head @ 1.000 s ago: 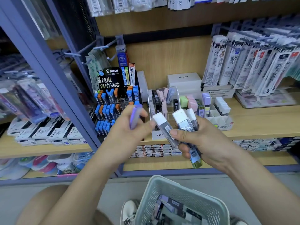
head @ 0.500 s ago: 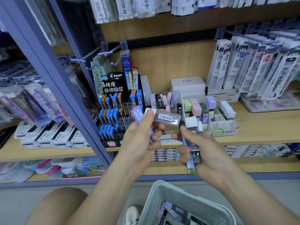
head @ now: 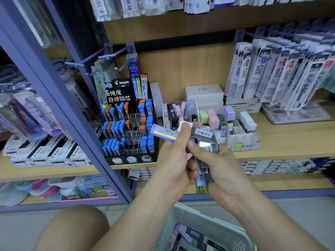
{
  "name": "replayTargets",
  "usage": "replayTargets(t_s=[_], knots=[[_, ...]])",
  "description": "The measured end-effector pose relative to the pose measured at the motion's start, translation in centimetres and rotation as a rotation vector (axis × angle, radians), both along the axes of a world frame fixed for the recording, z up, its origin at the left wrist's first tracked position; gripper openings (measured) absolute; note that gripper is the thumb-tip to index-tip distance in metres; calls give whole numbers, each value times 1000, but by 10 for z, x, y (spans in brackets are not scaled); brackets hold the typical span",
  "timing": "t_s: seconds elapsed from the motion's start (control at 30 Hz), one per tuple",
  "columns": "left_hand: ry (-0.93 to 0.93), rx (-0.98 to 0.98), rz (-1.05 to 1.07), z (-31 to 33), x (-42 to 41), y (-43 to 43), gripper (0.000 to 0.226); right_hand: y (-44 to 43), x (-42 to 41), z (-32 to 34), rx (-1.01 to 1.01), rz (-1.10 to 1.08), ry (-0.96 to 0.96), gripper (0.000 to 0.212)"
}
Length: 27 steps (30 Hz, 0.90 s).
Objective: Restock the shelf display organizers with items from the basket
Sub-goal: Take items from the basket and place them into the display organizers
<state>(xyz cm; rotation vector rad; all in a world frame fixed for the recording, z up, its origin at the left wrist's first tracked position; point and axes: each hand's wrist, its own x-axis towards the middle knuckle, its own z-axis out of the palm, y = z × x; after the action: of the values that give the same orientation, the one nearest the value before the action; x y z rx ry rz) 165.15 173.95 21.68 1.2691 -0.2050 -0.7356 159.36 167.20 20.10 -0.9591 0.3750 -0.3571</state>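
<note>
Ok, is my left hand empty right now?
No, the left hand grips a purple case with a rainbow stripe, its thumb pressing on a white-capped clear case.

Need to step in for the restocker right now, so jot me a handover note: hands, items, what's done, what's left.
Left hand holds a purple lead case and pinches the white cap of a clear case.
Right hand grips a bundle of cases.
Basket below holds more packs.
Done: a handful is out of the basket; none of it is placed yet.
Left: slot them into the shelf organizers; the white divided organizer shows empty front compartments.
</note>
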Motion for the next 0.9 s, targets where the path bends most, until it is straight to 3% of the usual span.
replayTargets(t_s=[0.1, 0.27, 0.37, 0.47, 0.6, 0.73, 0.9], knots=[[-15, -35, -24, 1, -5, -2, 35, -6, -5, 5, 41, 16, 24, 8], [-164, -195, 7, 21, 9, -2, 24, -37, -19, 17, 58, -40, 97, 17], [-255, -157, 34, 30, 14, -11, 20, -59, -24, 28, 72, -82, 106, 7], [-340, -117, 51, 29, 9, -29, 19, -77, -23, 38, 117, -143, 120, 13], [-355, -151, 41, 22, -3, -56, 25, -97, -27, 42, 169, -141, 72, 12], [-314, -163, -57, 4, -22, -78, 22, -111, -33, 27, 53, -139, 187, 16], [-300, -142, -91, -7, -28, -103, 24, -132, -41, 13, 59, -119, 227, 12]])
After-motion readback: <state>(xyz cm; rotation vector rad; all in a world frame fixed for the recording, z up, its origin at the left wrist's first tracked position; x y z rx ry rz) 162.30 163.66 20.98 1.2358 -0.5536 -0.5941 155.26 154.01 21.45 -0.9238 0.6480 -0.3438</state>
